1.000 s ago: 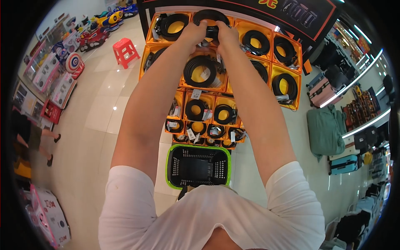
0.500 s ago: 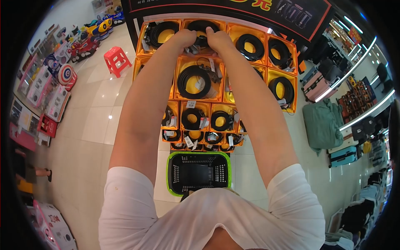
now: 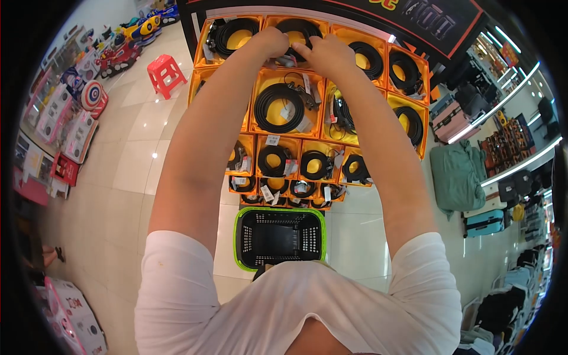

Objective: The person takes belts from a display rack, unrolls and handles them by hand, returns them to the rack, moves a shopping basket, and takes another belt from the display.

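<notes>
Both my hands are at a coiled black belt (image 3: 299,26) in the orange box at the top middle of the display. My left hand (image 3: 273,42) is curled closed at the coil's left side. From the lower right, my right hand (image 3: 328,54) grips the coil's edge, thumb and fingers pinched in. The fingertips are partly hidden. Directly below lies another coiled belt (image 3: 278,107) with a buckle and paper tags in its own orange box. To the right of my right hand is a further belt coil (image 3: 368,62).
Rows of orange boxes step down toward a black shopping basket (image 3: 278,236) with a green rim, close to my body. A red stool (image 3: 167,76) stands on the left. Toy cars line the left; suitcases and a green bag (image 3: 457,177) stand on the right.
My right hand has shifted right and down along the coil, and my left hand slightly down. The coil now lies more visibly in its box. The view has moved a little closer to the display.
</notes>
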A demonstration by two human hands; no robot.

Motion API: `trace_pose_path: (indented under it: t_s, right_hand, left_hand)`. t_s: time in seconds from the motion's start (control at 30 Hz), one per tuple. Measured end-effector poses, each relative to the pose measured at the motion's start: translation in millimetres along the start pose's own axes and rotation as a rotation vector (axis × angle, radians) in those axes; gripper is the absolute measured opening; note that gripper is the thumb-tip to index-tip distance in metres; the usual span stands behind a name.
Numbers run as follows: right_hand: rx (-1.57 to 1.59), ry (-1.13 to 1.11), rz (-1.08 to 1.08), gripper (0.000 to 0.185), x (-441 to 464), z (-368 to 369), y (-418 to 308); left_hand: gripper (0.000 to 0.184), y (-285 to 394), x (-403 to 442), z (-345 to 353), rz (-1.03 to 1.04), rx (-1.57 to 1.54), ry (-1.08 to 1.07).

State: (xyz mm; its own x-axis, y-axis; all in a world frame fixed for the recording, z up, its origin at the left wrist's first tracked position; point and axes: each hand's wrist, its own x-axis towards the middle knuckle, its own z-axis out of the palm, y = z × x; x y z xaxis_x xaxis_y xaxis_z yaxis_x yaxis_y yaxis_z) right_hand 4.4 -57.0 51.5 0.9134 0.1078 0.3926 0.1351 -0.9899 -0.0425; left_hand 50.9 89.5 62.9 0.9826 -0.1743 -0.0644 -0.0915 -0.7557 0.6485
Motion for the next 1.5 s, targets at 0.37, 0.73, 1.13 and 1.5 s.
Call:
trace_pose_path:
  t_s: [0.37,0.73,1.13,1.5]
  right_hand:
    - [-0.213,0.083,-0.060,0.054,-4.5,7.2,-7.0]
    - [-0.337,0.128,-0.353,0.025,-16.6,10.7,0.7]
    - [-0.354,0.090,-0.347,0.043,-35.4,12.1,6.0]
    - [-0.028,0.288,-0.430,0.038,-53.2,7.1,7.4]
  left_hand:
    - [0.041,-12.7,-16.6,-7.6,0.400,0.402,0.291]
    - [0.023,-53.8,-23.7,7.9,0.594,0.410,0.501]
    - [0.035,-57.0,-24.3,18.5,0.631,0.077,0.581]
    - [0.048,-63.7,10.9,20.8,0.528,0.682,0.851]
